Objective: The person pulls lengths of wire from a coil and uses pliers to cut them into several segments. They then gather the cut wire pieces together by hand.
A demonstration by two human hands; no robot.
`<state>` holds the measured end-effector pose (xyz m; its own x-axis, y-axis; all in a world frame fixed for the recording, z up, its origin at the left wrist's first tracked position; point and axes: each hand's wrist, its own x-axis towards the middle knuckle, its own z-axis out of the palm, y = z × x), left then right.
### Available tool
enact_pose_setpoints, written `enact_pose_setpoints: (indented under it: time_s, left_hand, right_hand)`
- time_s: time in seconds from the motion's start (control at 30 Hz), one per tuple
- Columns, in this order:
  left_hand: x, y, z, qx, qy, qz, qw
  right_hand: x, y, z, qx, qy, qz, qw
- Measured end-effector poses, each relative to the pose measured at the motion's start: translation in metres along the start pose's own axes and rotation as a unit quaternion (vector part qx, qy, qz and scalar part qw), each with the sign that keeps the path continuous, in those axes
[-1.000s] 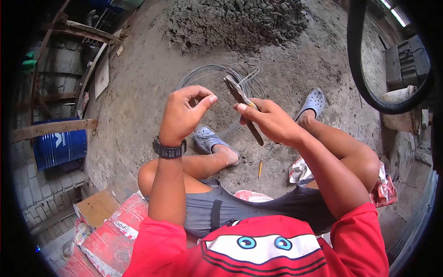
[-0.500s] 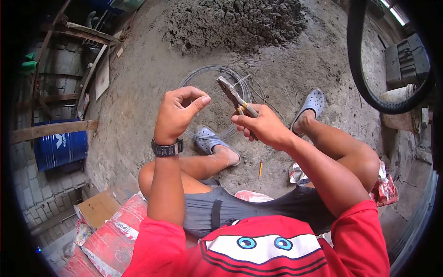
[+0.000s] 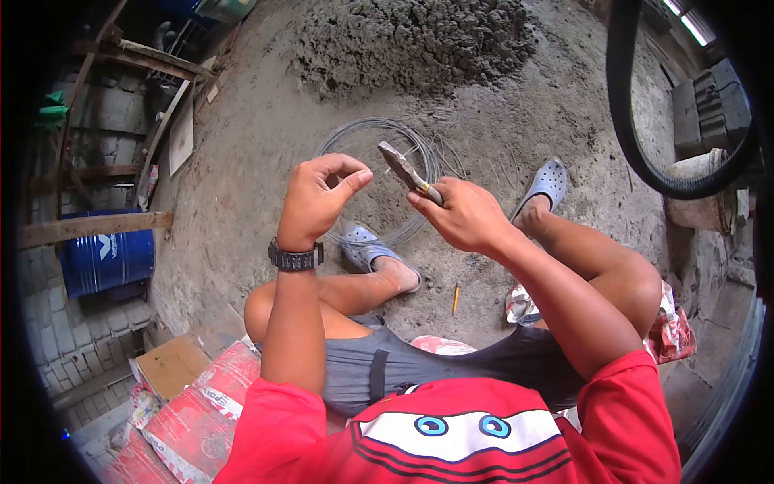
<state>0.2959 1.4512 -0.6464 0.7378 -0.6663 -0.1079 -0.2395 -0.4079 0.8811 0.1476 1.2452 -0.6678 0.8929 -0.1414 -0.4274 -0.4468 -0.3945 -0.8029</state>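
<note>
My right hand [image 3: 463, 211] is wrapped round the handles of a pair of worn combination pliers [image 3: 405, 172], their jaws aimed up and to the left. Short lengths of thin wire [image 3: 412, 150] poke out beside the jaws. Level with the pliers, my left hand [image 3: 322, 198] is closed in a pinch, thumb against curled fingers, at the wire; the part inside the fingers is hidden. Below and behind both hands a coil of grey wire [image 3: 355, 123] lies on the ground, partly around my left clog [image 3: 363, 244].
A heap of wet mortar [image 3: 411, 44] lies ahead. On the ground between my legs is a yellow pencil [image 3: 455, 298]. Red cement bags [image 3: 197, 407] and a blue drum [image 3: 109, 252] are at left. A black hose [image 3: 625, 105] hangs at right near a bucket [image 3: 700, 198].
The pliers have turned in my right hand, and their handles now look closed together. My right hand has moved slightly right; my left has shifted slightly right too.
</note>
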Motion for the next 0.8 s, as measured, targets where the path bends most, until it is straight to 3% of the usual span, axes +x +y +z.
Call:
enact_pose_setpoints:
  time_s: [0.03, 0.13, 0.27, 0.37, 0.43, 0.5, 0.6, 0.67, 0.8]
  left_hand:
    - [0.001, -0.001, 0.0, 0.009, -0.001, 0.007, 1.0]
    - [0.002, 0.001, -0.001, 0.037, -0.007, 0.008, 0.999]
    - [0.003, -0.002, 0.001, 0.034, -0.008, 0.008, 0.999]
    - [0.004, -0.001, 0.002, 0.031, -0.011, 0.013, 0.999]
    - [0.003, 0.002, 0.004, 0.049, -0.015, 0.013, 0.999]
    - [0.003, 0.004, 0.003, 0.058, -0.019, 0.014, 0.998]
    - [0.003, 0.001, 0.001, 0.04, -0.013, 0.012, 0.999]
    - [0.003, 0.0, -0.003, 0.011, -0.006, 0.009, 1.0]
    - [0.0, 0.004, -0.015, -0.042, 0.006, -0.003, 0.999]
  right_hand:
    - [-0.003, -0.005, -0.004, -0.099, -0.011, 0.005, 0.995]
    - [-0.002, -0.001, -0.002, -0.032, -0.051, 0.023, 0.998]
    - [-0.003, -0.002, -0.006, -0.047, -0.023, 0.01, 0.999]
    - [0.001, 0.006, -0.003, -0.018, -0.066, 0.015, 0.998]
    - [0.0, 0.014, 0.004, 0.132, -0.086, 0.002, 0.988]
    - [0.002, 0.017, 0.007, 0.134, -0.11, -0.035, 0.984]
    - [0.003, 0.02, 0.01, 0.179, -0.143, 0.005, 0.973]
    - [0.007, 0.025, 0.022, 0.373, -0.106, -0.042, 0.921]
    - [0.005, 0.025, 0.003, 0.413, -0.194, 0.018, 0.89]
